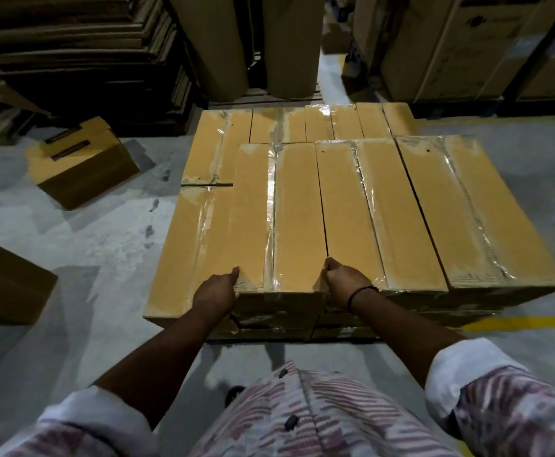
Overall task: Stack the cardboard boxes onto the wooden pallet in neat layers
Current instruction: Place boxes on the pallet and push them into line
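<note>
A stack of long, taped cardboard boxes [411,206] fills the middle of the view, laid side by side in layers; the pallet beneath is hidden. The top-layer box nearest me [289,216] lies lengthwise, pointing away from me. My left hand [218,291] grips its near left corner, thumb on top. My right hand [343,283] grips its near right corner, fingers curled over the edge. A lower box [190,239] sticks out at the left of the stack.
An open carton [85,163] lies on the concrete floor at left, and another box [2,285] sits at the left edge. Tall cardboard rolls [289,44] and flat cardboard piles [71,44] stand behind. A yellow floor line [527,321] runs at right.
</note>
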